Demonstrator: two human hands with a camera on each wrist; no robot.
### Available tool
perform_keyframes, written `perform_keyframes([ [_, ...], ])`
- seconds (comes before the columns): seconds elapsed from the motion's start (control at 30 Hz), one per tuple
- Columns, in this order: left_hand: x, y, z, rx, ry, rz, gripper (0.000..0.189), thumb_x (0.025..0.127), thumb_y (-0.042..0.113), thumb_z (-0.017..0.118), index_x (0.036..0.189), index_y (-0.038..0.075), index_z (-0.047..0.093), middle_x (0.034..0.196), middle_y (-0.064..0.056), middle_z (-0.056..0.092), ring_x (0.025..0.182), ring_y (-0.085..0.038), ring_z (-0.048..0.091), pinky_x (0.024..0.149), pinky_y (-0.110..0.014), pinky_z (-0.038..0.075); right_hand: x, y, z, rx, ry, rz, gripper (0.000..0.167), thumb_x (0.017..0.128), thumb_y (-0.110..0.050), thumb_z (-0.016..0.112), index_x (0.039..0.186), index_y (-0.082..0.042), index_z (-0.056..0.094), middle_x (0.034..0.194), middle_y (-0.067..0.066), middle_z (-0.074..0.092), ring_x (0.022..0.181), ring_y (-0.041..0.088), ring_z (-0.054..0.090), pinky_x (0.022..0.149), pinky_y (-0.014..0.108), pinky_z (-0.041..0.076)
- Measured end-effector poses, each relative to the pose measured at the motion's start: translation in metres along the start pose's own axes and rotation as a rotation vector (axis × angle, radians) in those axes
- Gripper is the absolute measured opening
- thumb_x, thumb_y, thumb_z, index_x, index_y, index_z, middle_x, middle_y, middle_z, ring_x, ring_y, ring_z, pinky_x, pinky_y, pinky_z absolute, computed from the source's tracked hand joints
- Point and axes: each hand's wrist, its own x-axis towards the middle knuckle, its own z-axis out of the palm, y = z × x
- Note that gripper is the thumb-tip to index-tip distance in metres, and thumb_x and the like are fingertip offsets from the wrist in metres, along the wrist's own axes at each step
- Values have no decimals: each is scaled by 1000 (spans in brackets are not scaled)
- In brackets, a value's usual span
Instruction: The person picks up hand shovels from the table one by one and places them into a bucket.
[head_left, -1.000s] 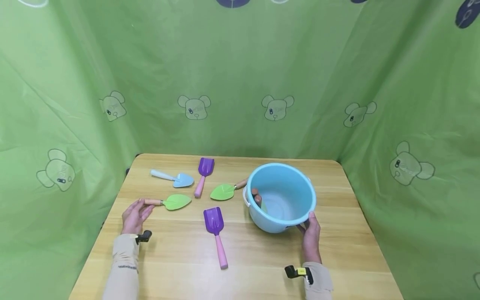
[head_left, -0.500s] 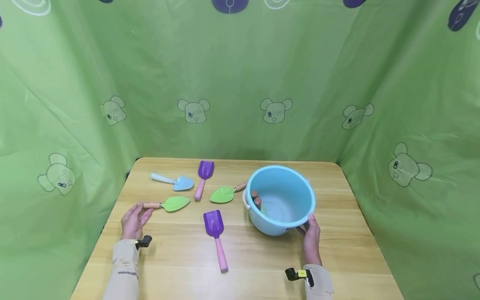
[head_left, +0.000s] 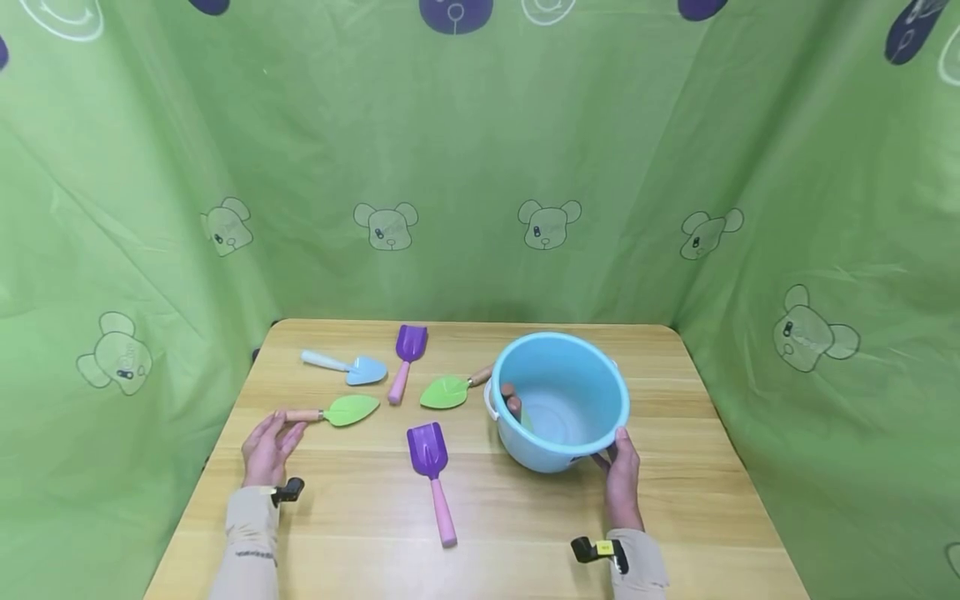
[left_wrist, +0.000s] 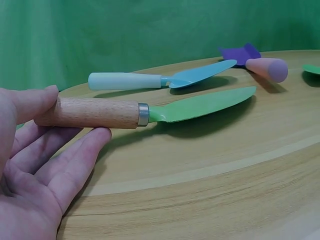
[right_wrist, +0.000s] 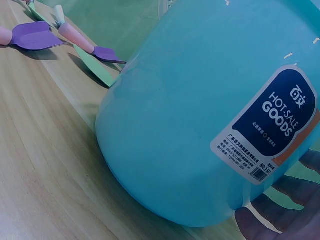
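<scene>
My left hand (left_wrist: pixel 45 165) pinches the wooden handle of a leaf-shaped green trowel (head_left: pixel 351 410), thumb on top and fingers underneath. The blade points right, close over the table. At the right, my right hand (head_left: pixel 624 479) holds a light blue bucket (head_left: pixel 558 457), thumb at the rim and fingers spread against the outer wall. The bucket leans, its mouth facing me. Inside lie tools with brown handles (head_left: pixel 512 400), their blades mostly hidden by the wall. In the right wrist view a dark blue label (right_wrist: pixel 275 120) shows on the bucket's side.
On the wooden table (head_left: pixel 337 533) lie a light blue trowel (head_left: pixel 366 370), a purple scoop with a pink handle (head_left: pixel 411 343) at the back, another purple scoop (head_left: pixel 428 452) nearer me, and a second green trowel (head_left: pixel 446 392) beside the bucket. A green curtain (head_left: pixel 465 275) surrounds the table.
The head view has tilted slightly up, so everything sits a little lower. Both hands keep their holds on the trowel and the bucket, hardly moving.
</scene>
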Motion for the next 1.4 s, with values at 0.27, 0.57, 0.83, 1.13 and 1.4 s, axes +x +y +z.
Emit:
perform_keyframes([
  [0.27, -5, -1, -2, 5, -21, -3, 18, 101, 18, 67, 119, 16, 68, 101, 1, 79, 98, -15, 78, 105, -29, 57, -1, 0, -1, -15, -7, -4, 67, 109, -60, 18, 160, -21, 38, 164, 11, 41, 155, 35, 35, 113, 32, 42],
  [0.57, -12, 1, -2, -9, 3, -39, 45, 101, 20, 68, 143, 14, 52, 103, 1, 79, 100, -14, 78, 107, -27, 56, -1, 0, -1, -33, -5, -18, 66, 109, -61, 19, 158, -23, 41, 163, 8, 43, 154, 32, 36, 115, 38, 43],
  [0.83, -13, 0, -8, -41, -61, -5, 33, 101, 21, 68, 133, 16, 60, 108, 0, 79, 103, -14, 78, 107, -28, 55, 0, 0, -2, -40, -9, -31, 65, 110, -57, 17, 158, -22, 41, 162, 9, 44, 154, 31, 38, 103, 20, 47],
  [1.13, -20, 6, -3, -78, -92, 18, 15, 102, 16, 65, 116, 16, 69, 108, -1, 79, 104, -15, 77, 104, -27, 57, 0, 2, -2, -37, -3, -16, 64, 109, -59, 18, 157, -24, 42, 162, 7, 45, 152, 29, 40, 103, 20, 47],
  [1.4, -26, 9, 6, -60, -89, 46, 13, 103, 14, 63, 115, 13, 69, 108, 0, 77, 103, -16, 77, 104, -28, 58, 0, 3, -2, -31, -7, -36, 64, 109, -59, 19, 157, -23, 43, 161, 8, 46, 152, 29, 40, 102, 18, 49],
])
